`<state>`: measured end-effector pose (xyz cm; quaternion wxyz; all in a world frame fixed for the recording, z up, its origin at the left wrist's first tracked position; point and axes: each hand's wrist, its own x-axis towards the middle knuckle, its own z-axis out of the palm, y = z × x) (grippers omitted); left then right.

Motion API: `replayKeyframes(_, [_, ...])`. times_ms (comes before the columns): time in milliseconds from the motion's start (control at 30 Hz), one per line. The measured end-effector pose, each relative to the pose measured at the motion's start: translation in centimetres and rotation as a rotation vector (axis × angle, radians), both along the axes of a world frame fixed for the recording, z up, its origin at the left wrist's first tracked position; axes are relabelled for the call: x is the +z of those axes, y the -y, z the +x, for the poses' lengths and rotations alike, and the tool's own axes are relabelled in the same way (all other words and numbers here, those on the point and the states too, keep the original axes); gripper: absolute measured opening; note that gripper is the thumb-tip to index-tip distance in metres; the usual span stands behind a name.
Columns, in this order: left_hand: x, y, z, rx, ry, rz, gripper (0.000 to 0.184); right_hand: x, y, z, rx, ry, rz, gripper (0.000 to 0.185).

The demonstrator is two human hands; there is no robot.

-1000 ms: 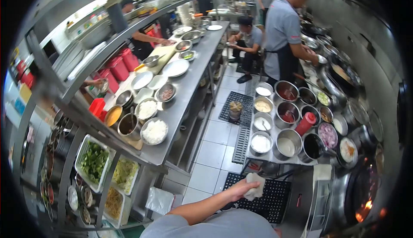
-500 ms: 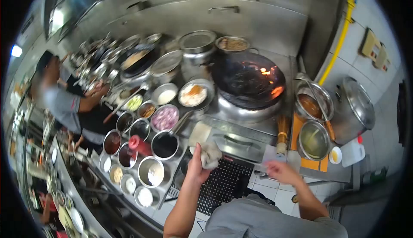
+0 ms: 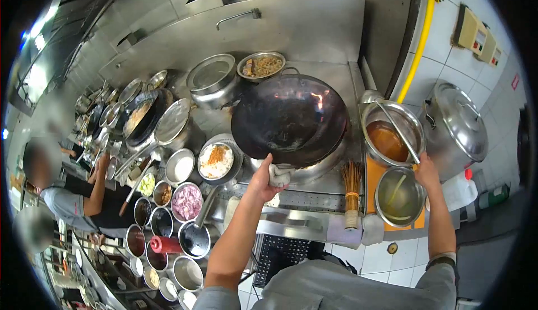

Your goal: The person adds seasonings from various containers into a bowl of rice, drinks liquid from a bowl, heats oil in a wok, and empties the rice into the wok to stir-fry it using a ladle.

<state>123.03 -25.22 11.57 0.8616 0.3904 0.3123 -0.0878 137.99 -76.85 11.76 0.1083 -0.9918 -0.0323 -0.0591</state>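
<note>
In the head view, the left hand [image 3: 261, 184] is closed around a folded off-white cloth [image 3: 281, 176] at the near edge of a large, round, black metal wok [image 3: 286, 120], which lies just beyond that grip; whether the fingers also clasp the wok's rim cannot be told. To the right of the wok, the right hand [image 3: 427, 173] is clamped on the near end of a long-handled steel ladle [image 3: 399, 132], whose scoop lies at the wok-side end, its handle crossing a round steel bowl [image 3: 413, 122] of brown liquid.
</note>
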Motion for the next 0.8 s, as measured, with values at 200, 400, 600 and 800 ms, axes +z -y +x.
replayKeyframes(200, [-5.2, -1.6, 2.7, -0.168, 0.062, -0.232, 0.030, 3.3, -3.7, -3.7, 0.015, 0.042, 0.219, 0.014])
replayKeyframes(400, [-1.5, -1.0, -0.9, 0.031, 0.130, -0.188, 0.016, 7.0, -13.7, -17.3, 0.002, -0.310, 0.964, 0.053])
replayKeyframes(600, [4.4, -2.3, -2.4, 0.046, 0.062, -0.040, 0.015, 4.8, -18.0, -20.0, 0.333, -0.153, 0.762, 0.063])
replayKeyframes(800, [10.4, -2.8, -2.3, -0.155, 0.071, -0.068, 0.022, 10.7, -19.1, -21.6, 0.314, -0.474, 0.667, 0.067])
